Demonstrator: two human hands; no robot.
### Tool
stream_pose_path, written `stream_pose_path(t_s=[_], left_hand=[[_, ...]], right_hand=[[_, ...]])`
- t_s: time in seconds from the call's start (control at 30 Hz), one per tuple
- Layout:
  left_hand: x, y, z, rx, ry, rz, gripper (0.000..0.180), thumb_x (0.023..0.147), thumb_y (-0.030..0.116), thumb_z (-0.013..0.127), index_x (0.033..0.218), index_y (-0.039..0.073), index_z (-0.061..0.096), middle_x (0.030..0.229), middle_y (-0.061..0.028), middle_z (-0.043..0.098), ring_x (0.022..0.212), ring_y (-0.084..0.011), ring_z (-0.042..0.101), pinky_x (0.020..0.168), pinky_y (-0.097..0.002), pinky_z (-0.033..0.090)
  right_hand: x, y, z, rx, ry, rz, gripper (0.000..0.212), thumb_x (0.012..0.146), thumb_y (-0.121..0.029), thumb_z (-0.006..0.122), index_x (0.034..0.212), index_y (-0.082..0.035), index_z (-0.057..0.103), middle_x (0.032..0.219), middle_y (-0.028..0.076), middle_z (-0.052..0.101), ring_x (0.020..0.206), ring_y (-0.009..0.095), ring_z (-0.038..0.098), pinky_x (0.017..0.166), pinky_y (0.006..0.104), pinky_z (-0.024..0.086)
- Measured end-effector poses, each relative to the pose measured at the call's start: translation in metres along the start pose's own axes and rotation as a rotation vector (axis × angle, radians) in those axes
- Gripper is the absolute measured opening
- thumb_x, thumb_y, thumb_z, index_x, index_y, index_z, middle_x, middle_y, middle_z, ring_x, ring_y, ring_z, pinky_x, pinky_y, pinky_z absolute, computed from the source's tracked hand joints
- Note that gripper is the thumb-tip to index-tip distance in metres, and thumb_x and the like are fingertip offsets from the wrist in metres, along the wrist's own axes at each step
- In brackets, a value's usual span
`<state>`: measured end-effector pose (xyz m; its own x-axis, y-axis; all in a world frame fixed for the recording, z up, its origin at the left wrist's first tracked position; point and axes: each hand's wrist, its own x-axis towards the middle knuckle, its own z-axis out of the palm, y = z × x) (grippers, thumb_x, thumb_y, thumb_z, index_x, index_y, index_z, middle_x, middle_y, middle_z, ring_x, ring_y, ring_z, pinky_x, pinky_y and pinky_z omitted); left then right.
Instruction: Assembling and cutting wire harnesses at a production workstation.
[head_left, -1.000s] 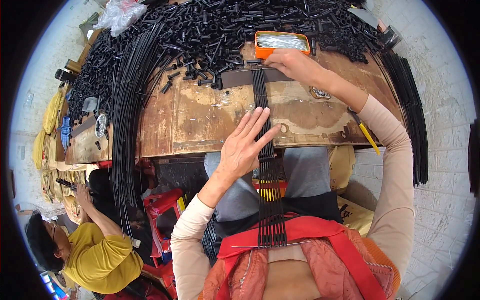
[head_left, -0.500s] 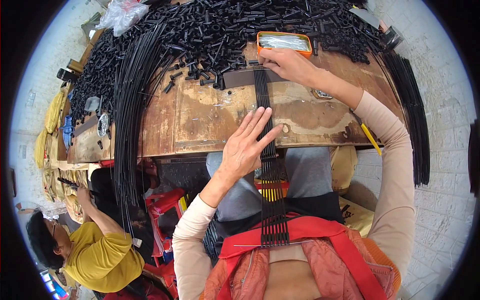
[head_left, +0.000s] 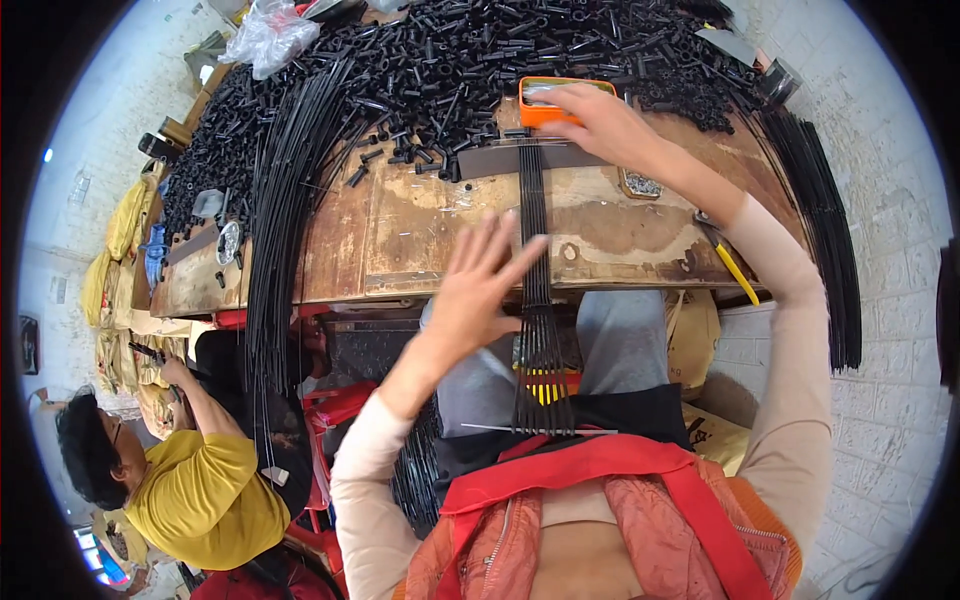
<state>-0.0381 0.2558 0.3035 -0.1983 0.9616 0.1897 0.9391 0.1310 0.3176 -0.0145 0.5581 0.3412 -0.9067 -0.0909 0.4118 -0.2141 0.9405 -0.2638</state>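
Note:
A row of thin black rods runs from the table over its edge, fanning out towards my lap. Near their lower ends lies a thin metal wire crosswise. Their far ends rest on a dark flat strip. My left hand, somewhat blurred, hovers just left of the rods with its fingers spread and nothing in it. Over an orange box of thin silvery wires, my right hand reaches in with thumb and fingers apart. The fingertips partly cover the wires.
Black plastic fittings heap along the back. Long black rod bundles lie left and right. Yellow-handled pliers and a small tray of metal bits sit right. A person in a yellow top works at the left.
My left hand has lifted off the rods and shifted slightly left. My right hand has moved from the rods' far end to over the orange box. The rods' lower ends have moved away from me.

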Motion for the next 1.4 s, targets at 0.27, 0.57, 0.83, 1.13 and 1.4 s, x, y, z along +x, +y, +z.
stream_pose_path(t_s=[0.27, 0.57, 0.83, 1.13, 1.4], left_hand=[[0.09, -0.057, 0.02, -0.059, 0.216, 0.227, 0.038, 0.088, 0.014, 0.063, 0.126, 0.011, 0.058, 0.147, -0.0166, 0.042, 0.142, -0.0355, 0.029, 0.115, -0.0451, 0.028], [0.09, -0.052, 0.031, -1.062, 0.251, -0.13, 0.051, 0.103, 0.043, 0.036, 0.116, 0.0, 0.061, 0.108, -0.0072, 0.066, 0.103, -0.0179, 0.06, 0.093, -0.0354, 0.045], [-0.003, 0.143, -0.016, -1.496, 0.033, 0.017, 0.025, 0.104, 0.02, 0.044, 0.097, 0.0, 0.056, 0.079, -0.0068, 0.062, 0.078, -0.0161, 0.063, 0.077, -0.0316, 0.052], [0.022, 0.113, -0.082, 0.125, 0.644, 0.208, 0.009, 0.088, 0.0, 0.053, 0.092, -0.004, 0.047, 0.078, -0.0253, 0.063, 0.075, -0.0433, 0.063, 0.06, -0.0495, 0.047], [-0.005, 0.121, -0.051, 0.083, 0.539, 0.202, 0.027, 0.085, 0.006, 0.066, 0.108, -0.005, 0.056, 0.095, -0.0229, 0.067, 0.091, -0.0356, 0.066, 0.078, -0.0409, 0.052]], right_hand=[[-0.114, -0.15, 0.025, 0.926, -0.359, 0.103, 0.057, 0.087, -0.025, 0.07, 0.138, -0.009, 0.051, 0.135, 0.011, 0.057, 0.126, 0.02, 0.052, 0.107, 0.0367, 0.038], [-0.02, -0.169, -0.112, 0.854, -0.019, 0.062, 0.029, 0.098, -0.03, 0.053, 0.095, -0.004, 0.063, 0.079, 0.002, 0.06, 0.07, 0.012, 0.059, 0.063, 0.0253, 0.048], [-0.01, -0.181, -0.204, 0.782, 0.033, 0.231, 0.028, 0.097, -0.027, 0.059, 0.106, -0.001, 0.062, 0.098, 0.01, 0.066, 0.093, 0.021, 0.065, 0.085, 0.0355, 0.053], [-0.072, -0.233, -0.161, -0.772, -0.273, -0.237, 0.025, 0.088, -0.016, 0.057, 0.107, 0.0, 0.06, 0.103, 0.021, 0.066, 0.103, 0.034, 0.064, 0.087, 0.0424, 0.052], [-0.072, -0.199, -0.104, 1.229, 0.472, 0.259, 0.047, 0.097, -0.054, 0.05, 0.076, -0.012, 0.047, 0.054, -0.006, 0.036, 0.041, 0.004, 0.029, 0.038, 0.0225, 0.024]])
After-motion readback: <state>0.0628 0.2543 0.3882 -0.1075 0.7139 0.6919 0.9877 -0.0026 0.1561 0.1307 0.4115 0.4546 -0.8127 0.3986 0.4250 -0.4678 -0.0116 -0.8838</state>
